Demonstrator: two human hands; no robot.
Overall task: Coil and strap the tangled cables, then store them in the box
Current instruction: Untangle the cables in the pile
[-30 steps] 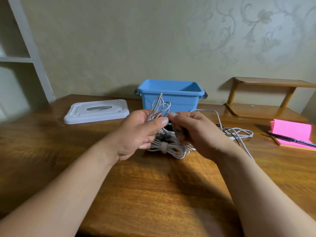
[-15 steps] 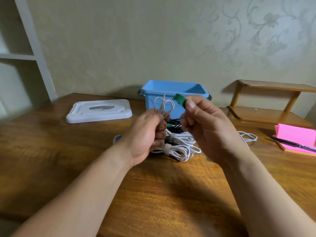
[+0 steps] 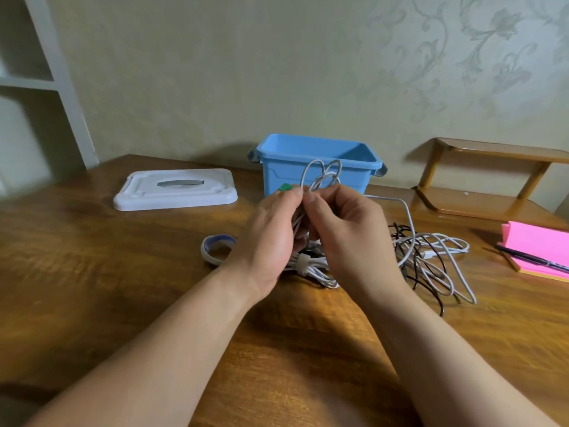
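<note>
My left hand (image 3: 268, 238) grips a coiled white cable (image 3: 320, 174) whose loops stick up above my fingers. A green strap (image 3: 284, 187) shows at the left fingertips. My right hand (image 3: 345, 229) pinches the same coil from the right, thumb against the left thumb. Both hands hover above the table in front of the open blue box (image 3: 317, 163). Under the hands lies a white coil bound with a pale strap (image 3: 303, 265). To the right a tangle of white and black cables (image 3: 431, 260) lies loose.
The box's white lid (image 3: 175, 188) lies at the back left. A blue-white strap loop (image 3: 215, 249) rests left of my hands. A small wooden shelf (image 3: 480, 180) stands at the back right, with pink sticky notes (image 3: 538, 245) and a black pen (image 3: 532, 261) at the right edge.
The right hand has brought the green strap down from above the coil to the left hand's fingertips and now pinches the coil. The camera has moved closer and looks lower.
</note>
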